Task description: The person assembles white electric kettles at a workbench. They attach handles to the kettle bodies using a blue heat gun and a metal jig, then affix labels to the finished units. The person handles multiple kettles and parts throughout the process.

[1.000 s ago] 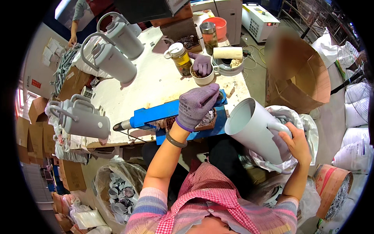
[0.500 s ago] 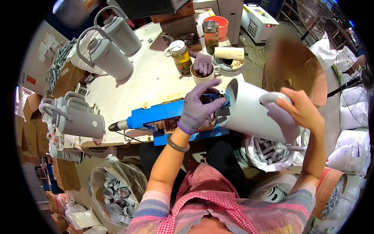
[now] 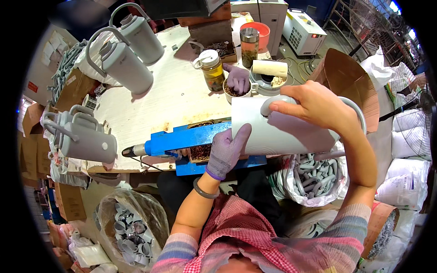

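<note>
A large pale grey jug [image 3: 282,129] lies on its side, its open end pushed over the tip of a blue tool arm [image 3: 189,136]. My bare right hand [image 3: 309,107] grips the side handle, fingers wrapped around it. My left hand [image 3: 227,150], in a grey-purple glove, holds the rim with the thumb along the jug's wall; some of its fingers are hidden. The tool arm's end is hidden inside the jug. Under the arm a tray [image 3: 199,154] of small dark screws or rivets shows, partly covered.
Grey jugs with hoop handles [image 3: 125,68] stand on the white table [image 3: 175,77]. A glove [image 3: 237,79] lies in a white cup beside a yellow-brown bottle [image 3: 211,73]. Below the table are bags of grey handles [image 3: 314,179] and grey rings [image 3: 132,232].
The jug has moved left over the blue arm's tip, now covering it. My right hand came left and upward with the handle; my left hand went from the arm's tip to the jug's rim.
</note>
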